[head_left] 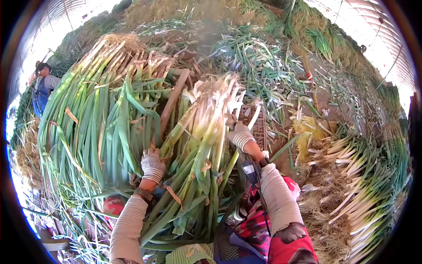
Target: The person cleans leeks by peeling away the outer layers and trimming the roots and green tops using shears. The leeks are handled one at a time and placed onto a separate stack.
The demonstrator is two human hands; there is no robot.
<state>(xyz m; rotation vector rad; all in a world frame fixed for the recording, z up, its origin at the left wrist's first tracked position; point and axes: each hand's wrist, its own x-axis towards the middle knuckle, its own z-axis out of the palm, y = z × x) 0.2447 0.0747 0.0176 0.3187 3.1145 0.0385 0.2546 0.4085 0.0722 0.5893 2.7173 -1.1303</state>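
Note:
Large green onions [206,127], with pale stems and roots pointing away from me, lie in a heap in front of my body. My left hand [153,165], in a striped glove, is closed at the left edge of this heap, its fingers curled against the green onion leaves. Further forward, my right hand [240,134] is closed against the white stems on the heap's right side; its fingertips are partly hidden among them. To the left lies a thick pile of untrimmed green onions [101,101] with dry brown roots.
A wooden bar [175,99] stands between the pile and the heap. Beside my right hand is a brown plastic crate [258,125]. Cleaned green onions [351,189] lie in a row at right, near yellow netting [305,132]. Leaf scraps [263,66] cover the ground ahead. A person [44,86] is at far left.

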